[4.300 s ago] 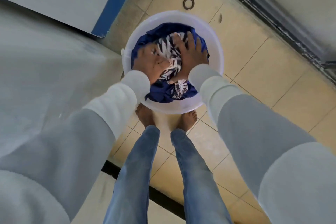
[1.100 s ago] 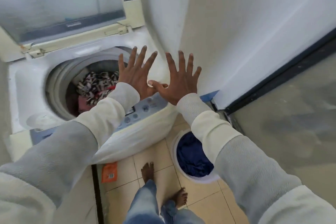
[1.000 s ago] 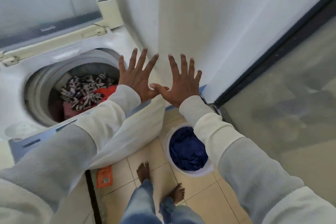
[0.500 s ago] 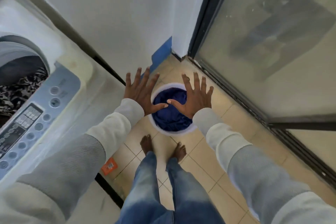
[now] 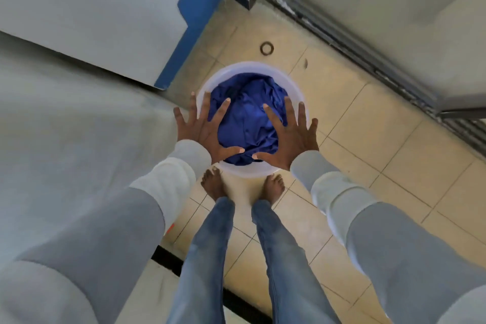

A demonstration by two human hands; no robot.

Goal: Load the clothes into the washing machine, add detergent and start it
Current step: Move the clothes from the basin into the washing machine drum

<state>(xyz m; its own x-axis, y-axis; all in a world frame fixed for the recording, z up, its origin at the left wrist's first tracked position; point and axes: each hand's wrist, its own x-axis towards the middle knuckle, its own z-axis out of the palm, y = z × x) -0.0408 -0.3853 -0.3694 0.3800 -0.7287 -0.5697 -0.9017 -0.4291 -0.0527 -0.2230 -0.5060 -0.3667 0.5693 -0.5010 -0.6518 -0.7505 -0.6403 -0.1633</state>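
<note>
My left hand [image 5: 203,131] and right hand [image 5: 288,134] spread wide, fingers straight, holding nothing — above blue cloth [image 5: 248,116] in white basin [image 5: 244,169], my bare feet just beside it.

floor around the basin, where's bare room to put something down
Widest bare tiles lie right of the basin, up to the door track. A smaller patch sits beyond the basin, around the ring. Crowded: the machine hems the basin's left, feet stand at its near rim, left hand and right hand spread over the cloth.
</note>
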